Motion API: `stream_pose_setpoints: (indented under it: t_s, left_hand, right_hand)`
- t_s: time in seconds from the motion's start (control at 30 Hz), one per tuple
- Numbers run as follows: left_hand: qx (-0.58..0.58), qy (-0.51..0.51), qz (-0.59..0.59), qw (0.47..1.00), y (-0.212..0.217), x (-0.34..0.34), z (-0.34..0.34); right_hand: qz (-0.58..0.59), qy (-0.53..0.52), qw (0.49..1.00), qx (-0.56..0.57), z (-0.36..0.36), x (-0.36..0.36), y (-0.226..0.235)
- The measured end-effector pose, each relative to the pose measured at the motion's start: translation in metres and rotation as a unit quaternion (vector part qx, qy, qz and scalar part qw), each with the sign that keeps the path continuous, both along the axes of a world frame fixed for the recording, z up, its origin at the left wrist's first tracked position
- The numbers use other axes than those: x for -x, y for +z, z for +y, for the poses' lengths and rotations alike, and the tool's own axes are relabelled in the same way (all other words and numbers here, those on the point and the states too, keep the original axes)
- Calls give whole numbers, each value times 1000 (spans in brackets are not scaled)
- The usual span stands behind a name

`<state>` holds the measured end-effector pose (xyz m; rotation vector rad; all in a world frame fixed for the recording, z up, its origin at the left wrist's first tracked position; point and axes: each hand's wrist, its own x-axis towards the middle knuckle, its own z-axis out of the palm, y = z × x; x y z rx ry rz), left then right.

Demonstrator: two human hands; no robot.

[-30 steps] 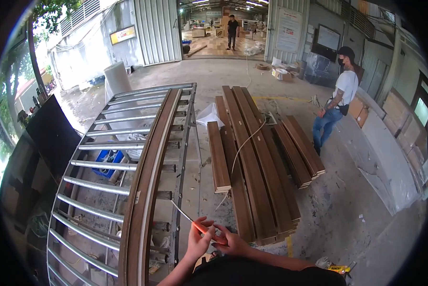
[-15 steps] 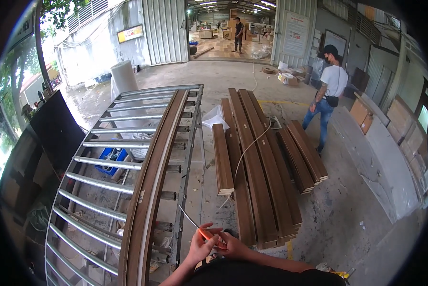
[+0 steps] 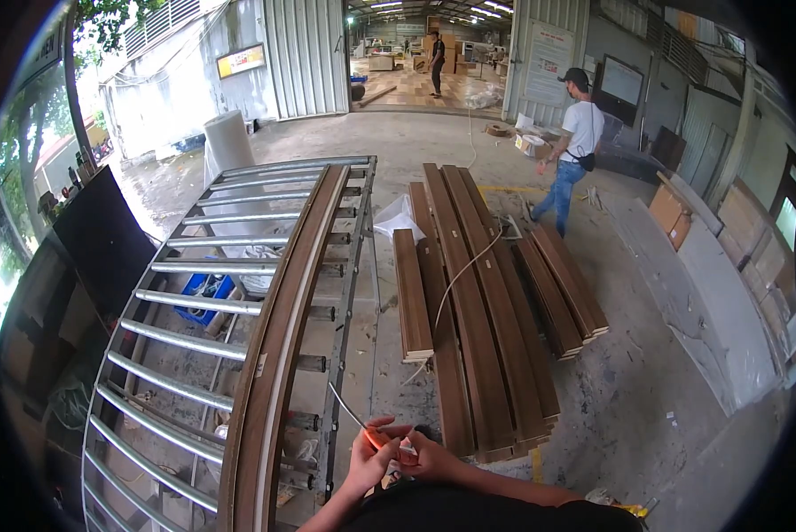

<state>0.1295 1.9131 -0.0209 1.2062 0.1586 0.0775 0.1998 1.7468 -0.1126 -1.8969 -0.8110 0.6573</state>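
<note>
My hands hold a small orange tool low in the view.

A big metal roller rack [image 3: 229,301] carries a long brown board [image 3: 282,337] running away from me. Brown planks [image 3: 478,310] lie stacked beside it. My left hand [image 3: 368,461] and right hand [image 3: 433,458] both pinch the orange tool [image 3: 376,438]. Its thin metal rod [image 3: 345,408] points up and left, toward the board.

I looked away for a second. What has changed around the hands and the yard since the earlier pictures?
The person in the white shirt has walked off, farther up the yard. Both hands, left and right, still hold the orange-handled tool low in view. The long board on the roller rack and the stacked planks lie as before.
</note>
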Motion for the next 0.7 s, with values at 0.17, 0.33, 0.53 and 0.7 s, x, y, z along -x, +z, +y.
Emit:
stream_pose_setpoints:
  t_s: [0.17,0.33,0.53,0.7]
  left_hand:
    - [-21,16,12,1000,-7,0,-1]
    - [20,21,23,999,-17,-2,2]
    - [19,32,35,999,-10,-2,1]
    - [23,39,32,998,-14,-2,1]
  right_hand:
    - [6,12,999,31,-1,0,3]
    - [-25,14,998,49,4,1,27]
    - [19,-46,999,9,5,7,40]
    - [34,-21,997,63,3,5,36]
